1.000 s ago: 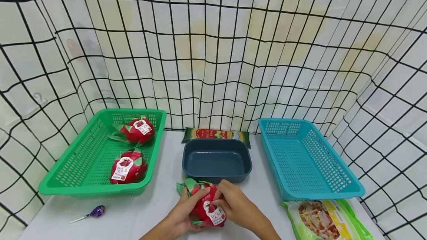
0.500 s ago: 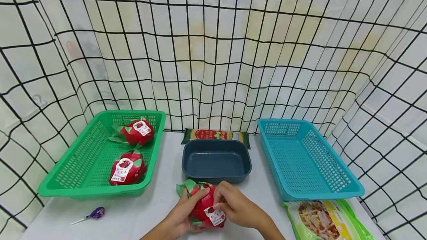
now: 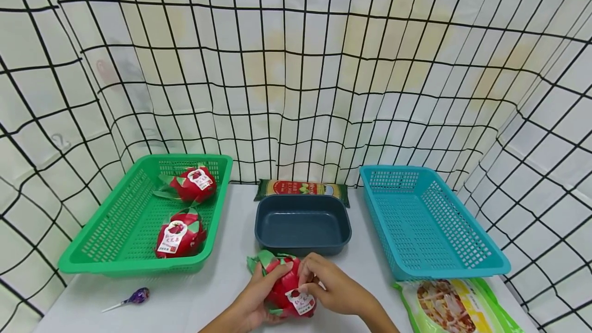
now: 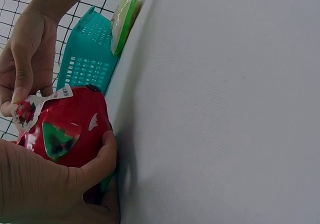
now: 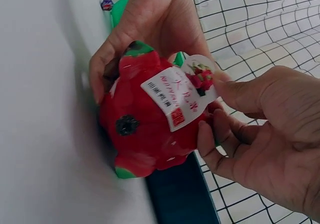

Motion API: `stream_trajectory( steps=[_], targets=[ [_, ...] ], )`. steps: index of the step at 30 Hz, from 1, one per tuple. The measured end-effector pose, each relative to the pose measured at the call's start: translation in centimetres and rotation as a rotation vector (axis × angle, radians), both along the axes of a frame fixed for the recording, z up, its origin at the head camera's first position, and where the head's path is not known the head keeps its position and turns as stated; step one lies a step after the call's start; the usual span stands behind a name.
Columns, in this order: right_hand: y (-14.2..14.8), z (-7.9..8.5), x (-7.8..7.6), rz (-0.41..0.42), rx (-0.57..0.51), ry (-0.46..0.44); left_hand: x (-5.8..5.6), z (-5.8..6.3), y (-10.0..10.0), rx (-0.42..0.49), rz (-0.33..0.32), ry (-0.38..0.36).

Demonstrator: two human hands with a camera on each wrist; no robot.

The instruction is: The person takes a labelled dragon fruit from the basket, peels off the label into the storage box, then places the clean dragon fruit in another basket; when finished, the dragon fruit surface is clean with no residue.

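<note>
A red dragon fruit with green leaf tips is held close above the white table, in front of the dark blue dish. My left hand grips it from the left, thumb on top and fingers round its side. With thumb and finger, my right hand pinches the round end of the white paper label. That round end stands lifted off the skin in both wrist views, while the printed lower part still lies against the dragon fruit. Part of the fruit is hidden behind my left hand.
On the left, a green basket holds two more labelled dragon fruits. A lollipop lies before it. The dark blue dish stands centrally, a green packet behind it. Right: a blue basket and a green food bag.
The label's round top, flat on the fruit one second ago, has come away from the skin in my right fingers. My left hand keeps its grip; the fruit has barely moved.
</note>
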State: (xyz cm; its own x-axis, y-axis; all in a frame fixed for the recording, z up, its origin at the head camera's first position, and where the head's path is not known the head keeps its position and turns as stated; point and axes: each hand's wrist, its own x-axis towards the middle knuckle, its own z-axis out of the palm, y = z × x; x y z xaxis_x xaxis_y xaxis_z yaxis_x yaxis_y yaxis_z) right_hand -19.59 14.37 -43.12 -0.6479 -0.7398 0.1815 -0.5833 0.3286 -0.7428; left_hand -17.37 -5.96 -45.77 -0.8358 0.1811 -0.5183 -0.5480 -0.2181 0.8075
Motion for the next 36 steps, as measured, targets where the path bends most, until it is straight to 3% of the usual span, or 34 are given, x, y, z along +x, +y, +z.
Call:
stream_trajectory(
  steps=[12, 16, 22, 25, 28, 36],
  targets=[
    [-1.1, -1.1, 0.5, -0.215, -0.083, -0.037, 0.1, -0.2, -0.1, -0.001, 0.002, 0.005],
    [-1.0, -1.0, 0.6, -0.184, -0.067, 0.003, 0.1, -0.3, -0.1, 0.008, 0.002, 0.010],
    [-0.6, -0.4, 0.4, -0.061, 0.025, 0.106, -0.1, -0.2, -0.1, 0.014, 0.012, -0.015],
    [-0.2, 0.0, 0.3, -0.010, 0.043, 0.107, -0.2, -0.2, -0.1, 0.011, 0.012, -0.013],
    [0.2, 0.3, 0.2, 0.043, 0.026, 0.044, -0.1, -0.3, -0.1, 0.010, 0.009, -0.004],
    [1.1, 1.0, -0.1, 0.175, -0.041, -0.287, 0.0, -0.3, -0.2, -0.003, 0.009, 0.008]
  ],
)
